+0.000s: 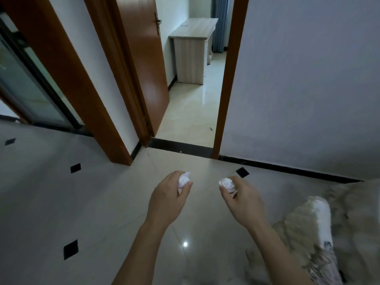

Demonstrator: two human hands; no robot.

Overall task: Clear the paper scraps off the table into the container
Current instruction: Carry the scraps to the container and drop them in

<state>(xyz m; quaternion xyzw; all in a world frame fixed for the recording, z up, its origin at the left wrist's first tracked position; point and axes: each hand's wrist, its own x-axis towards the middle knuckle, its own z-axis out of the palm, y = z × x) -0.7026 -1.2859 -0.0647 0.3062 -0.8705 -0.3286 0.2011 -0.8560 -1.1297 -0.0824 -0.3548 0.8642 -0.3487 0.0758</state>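
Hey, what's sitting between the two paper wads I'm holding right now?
Nothing. The head view shows only bare floor tile between the left paper wad, gripped by the left hand, and the right paper wad in the right hand.

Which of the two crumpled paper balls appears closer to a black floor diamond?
The paper ball in the right hand: a black diamond shows just beyond it; the left hand's ball has none near.
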